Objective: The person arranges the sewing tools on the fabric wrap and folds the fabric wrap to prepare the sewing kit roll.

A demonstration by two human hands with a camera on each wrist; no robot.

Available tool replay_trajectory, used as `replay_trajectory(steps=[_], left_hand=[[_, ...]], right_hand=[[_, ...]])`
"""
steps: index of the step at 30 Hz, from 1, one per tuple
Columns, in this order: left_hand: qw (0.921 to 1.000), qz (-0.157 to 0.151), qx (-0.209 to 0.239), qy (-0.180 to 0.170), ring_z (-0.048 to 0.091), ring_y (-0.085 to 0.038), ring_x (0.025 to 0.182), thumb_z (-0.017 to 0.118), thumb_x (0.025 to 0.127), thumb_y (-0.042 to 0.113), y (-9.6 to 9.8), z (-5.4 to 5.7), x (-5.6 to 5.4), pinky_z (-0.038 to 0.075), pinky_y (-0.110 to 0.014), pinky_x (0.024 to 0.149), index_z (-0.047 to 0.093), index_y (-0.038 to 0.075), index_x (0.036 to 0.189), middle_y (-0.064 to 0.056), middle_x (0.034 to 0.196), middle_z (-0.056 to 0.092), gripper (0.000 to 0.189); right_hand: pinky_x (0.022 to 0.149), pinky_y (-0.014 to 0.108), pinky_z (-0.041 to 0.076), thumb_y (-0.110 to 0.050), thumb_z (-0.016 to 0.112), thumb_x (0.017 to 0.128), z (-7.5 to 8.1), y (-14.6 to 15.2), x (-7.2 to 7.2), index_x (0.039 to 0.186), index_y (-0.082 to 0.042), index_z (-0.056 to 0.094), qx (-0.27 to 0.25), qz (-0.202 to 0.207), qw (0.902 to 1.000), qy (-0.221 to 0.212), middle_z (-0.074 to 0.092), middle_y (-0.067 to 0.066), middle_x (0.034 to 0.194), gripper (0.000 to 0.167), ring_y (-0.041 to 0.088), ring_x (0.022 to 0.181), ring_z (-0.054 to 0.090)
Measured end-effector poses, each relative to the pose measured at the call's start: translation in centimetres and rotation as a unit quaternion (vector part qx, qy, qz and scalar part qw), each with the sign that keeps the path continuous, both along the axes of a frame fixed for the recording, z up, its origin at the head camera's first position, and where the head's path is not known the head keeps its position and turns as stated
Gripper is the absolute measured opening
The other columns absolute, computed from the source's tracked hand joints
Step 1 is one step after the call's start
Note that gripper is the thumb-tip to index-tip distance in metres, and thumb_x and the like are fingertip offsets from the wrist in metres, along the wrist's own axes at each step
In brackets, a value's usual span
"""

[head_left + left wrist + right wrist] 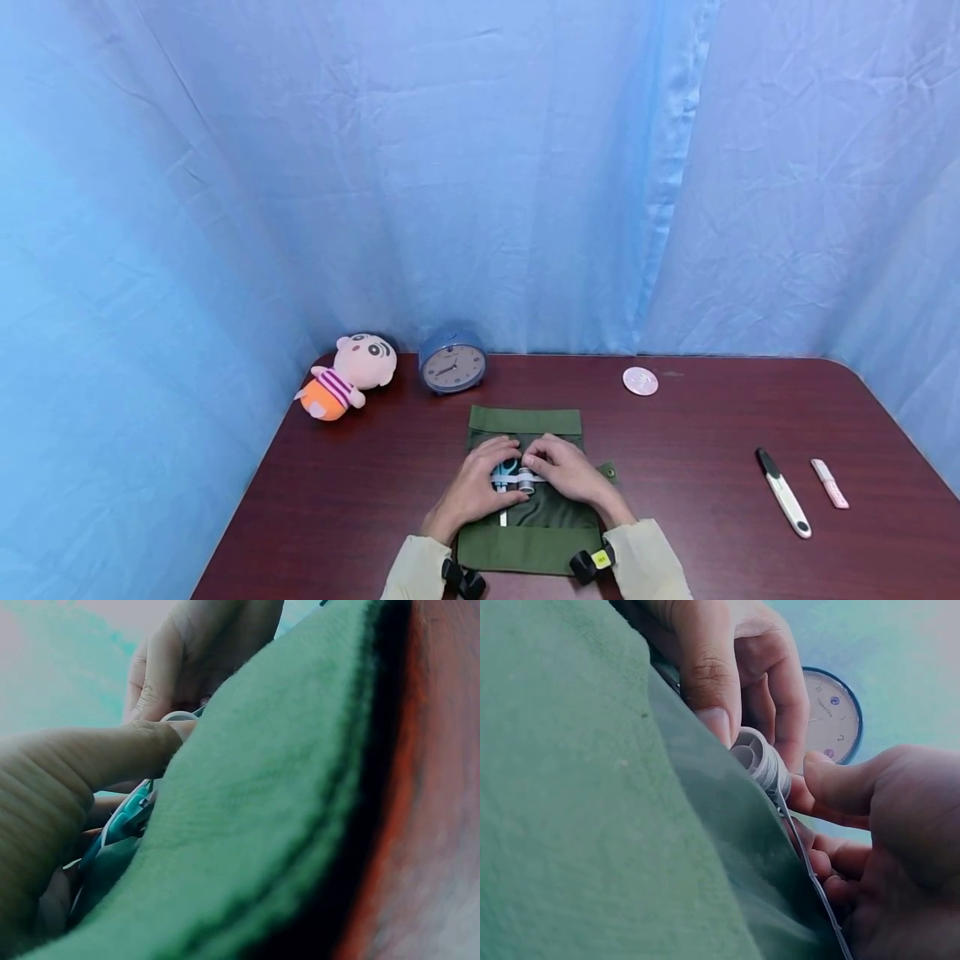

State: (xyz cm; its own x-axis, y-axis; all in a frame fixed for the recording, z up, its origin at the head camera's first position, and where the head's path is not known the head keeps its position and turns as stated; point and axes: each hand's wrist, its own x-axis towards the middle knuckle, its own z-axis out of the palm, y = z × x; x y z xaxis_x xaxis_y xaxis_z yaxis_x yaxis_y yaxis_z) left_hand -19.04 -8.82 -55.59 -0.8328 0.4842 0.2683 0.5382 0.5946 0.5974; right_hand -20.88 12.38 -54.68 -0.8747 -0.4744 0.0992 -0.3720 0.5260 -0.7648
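A green fabric roll-up pouch (525,537) lies unfolded on the table, with a white elastic band (810,871) across its inside. A spool of grey thread (771,766) sits at the band. My left hand (477,483) grips the spool, its thumb against the lower end and its fingers reaching past it. Small scissors with light-blue handles (505,467) lie under the band beneath that hand, partly hidden. My right hand (567,468) curls its fingers at the spool's upper end, holding it beside the band; its exact contact is partly hidden.
On the dark red table (697,467), a plush doll (352,375) and a blue alarm clock (452,367) stand at the back left. A round pale disc (641,381) lies at the back. A black-and-white handled tool (783,493) and a small pink-and-white item (829,483) lie right.
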Motion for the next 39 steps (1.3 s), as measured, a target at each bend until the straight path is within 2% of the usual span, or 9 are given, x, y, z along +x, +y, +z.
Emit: replay_trajectory(steps=[12,18,28,33,39], left_hand=[[0.9998,0.001,-0.02,-0.007,0.052,-0.026,0.139,0.084,0.081,0.034,0.0,0.4,0.1,0.044,-0.043,0.115,0.066,0.013,0.13,-0.007,0.142,0.062,0.056],[0.9997,0.001,-0.024,-0.01,0.051,-0.028,0.139,0.084,0.081,0.034,0.0,0.3,0.1,0.045,-0.045,0.115,0.067,0.014,0.127,-0.008,0.143,0.061,0.053],[0.9992,0.001,-0.026,-0.03,0.048,-0.027,0.143,0.083,0.082,0.036,0.2,0.6,0.1,0.043,-0.046,0.116,0.066,0.015,0.13,-0.005,0.147,0.058,0.054],[0.9992,0.003,-0.036,-0.019,0.047,-0.027,0.143,0.083,0.082,0.037,0.1,0.7,0.2,0.043,-0.047,0.116,0.066,0.016,0.13,-0.005,0.146,0.058,0.055],[0.9987,0.017,-0.048,0.002,0.046,-0.027,0.144,0.084,0.08,0.038,-0.4,1.5,0.4,0.041,-0.05,0.116,0.066,0.016,0.129,-0.005,0.146,0.058,0.056]], right_hand=[[0.068,0.02,0.039,-0.028,0.058,0.101,0.6,0.1,-0.1,0.098,-0.014,0.071,-0.007,-0.011,0.9998,-0.012,0.063,-0.002,0.087,0.019,0.0,0.073,0.047],[0.07,0.02,0.043,-0.027,0.057,0.102,0.8,0.5,0.2,0.102,-0.015,0.07,-0.016,-0.017,0.9995,-0.022,0.065,0.0,0.094,0.017,0.0,0.077,0.052],[0.072,0.021,0.047,-0.027,0.06,0.101,0.9,1.7,0.5,0.104,-0.014,0.069,-0.025,-0.048,0.9985,-0.009,0.066,-0.001,0.097,0.016,0.0,0.081,0.055],[0.073,0.021,0.048,-0.025,0.062,0.1,1.2,2.3,0.7,0.104,-0.012,0.069,-0.03,-0.053,0.9981,0.006,0.067,-0.001,0.097,0.016,0.0,0.083,0.057],[0.07,0.021,0.048,-0.021,0.065,0.097,1.6,2.9,0.7,0.103,-0.011,0.069,-0.035,-0.066,0.9968,0.027,0.066,-0.002,0.093,0.012,-0.001,0.078,0.055]])
